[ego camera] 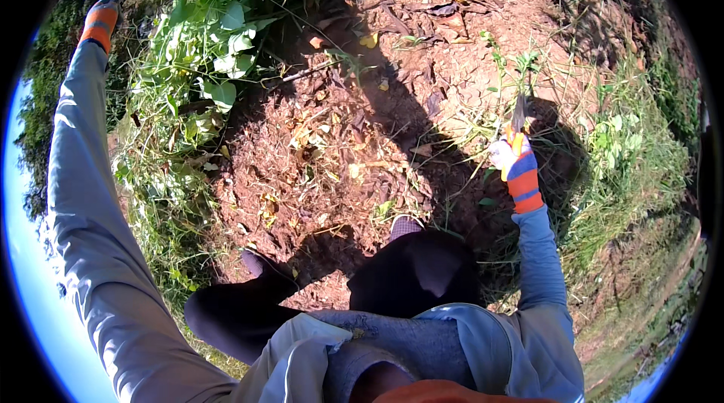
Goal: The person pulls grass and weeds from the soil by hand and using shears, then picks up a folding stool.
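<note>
My right hand (517,162), in an orange, purple and white glove, grips a small hand tool (519,114) with an orange handle and a dark pointed blade. Its tip points away from me, at a small green weed (527,62) on the soil. Loose cut grass (478,125) lies just left of the blade. Far out at the upper left, my left hand (103,18) wears a similar orange-cuffed glove. Its fingers run into a dark patch at the picture's rim, so whether it holds anything is unclear.
Leafy green plants (226,35) grow along the left. Dry mulch (322,148) covers the reddish soil before my feet, with a shoe (406,226) at its edge. A stick (308,72) and dead leaves (447,9) lie farther out. Grass (605,205) stands on the right.
</note>
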Tool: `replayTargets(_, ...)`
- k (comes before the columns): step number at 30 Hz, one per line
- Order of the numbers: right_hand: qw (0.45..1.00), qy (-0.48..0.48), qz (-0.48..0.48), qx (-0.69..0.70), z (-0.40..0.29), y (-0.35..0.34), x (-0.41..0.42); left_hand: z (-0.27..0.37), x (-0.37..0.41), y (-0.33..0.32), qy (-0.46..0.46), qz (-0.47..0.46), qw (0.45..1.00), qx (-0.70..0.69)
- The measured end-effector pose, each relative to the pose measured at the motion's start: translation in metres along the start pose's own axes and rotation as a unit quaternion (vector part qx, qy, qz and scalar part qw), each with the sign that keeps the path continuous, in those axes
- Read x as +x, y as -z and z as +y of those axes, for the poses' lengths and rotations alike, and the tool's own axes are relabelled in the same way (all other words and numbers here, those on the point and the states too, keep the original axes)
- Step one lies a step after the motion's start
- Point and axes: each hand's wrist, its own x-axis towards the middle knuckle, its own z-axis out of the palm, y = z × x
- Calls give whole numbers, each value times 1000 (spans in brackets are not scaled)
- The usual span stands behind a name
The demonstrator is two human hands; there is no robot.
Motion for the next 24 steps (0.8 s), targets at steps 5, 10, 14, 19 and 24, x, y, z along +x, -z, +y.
replayTargets(5, 991, -27, -85, 102, 0, 14, 10, -28, 6, -47, 3, -28, 996, 79)
replayTargets(10, 971, 137, -131, -148, -35, -15, 34, -32, -18, -56, -104, 28, 980, 166)
replayTargets(14, 808, 282, -112, -504, -94, -55, 31, -49, -47, -51, -91, -83, 981, 152)
replayTargets(19, 732, 341, -6, -590, -114, -57, 103, 1, -102, -75, -102, -106, 957, 251)
replayTargets(24, 614, 416, 171, -649, -160, -116, 159, -24, -123, -73, -113, -19, 987, 114)
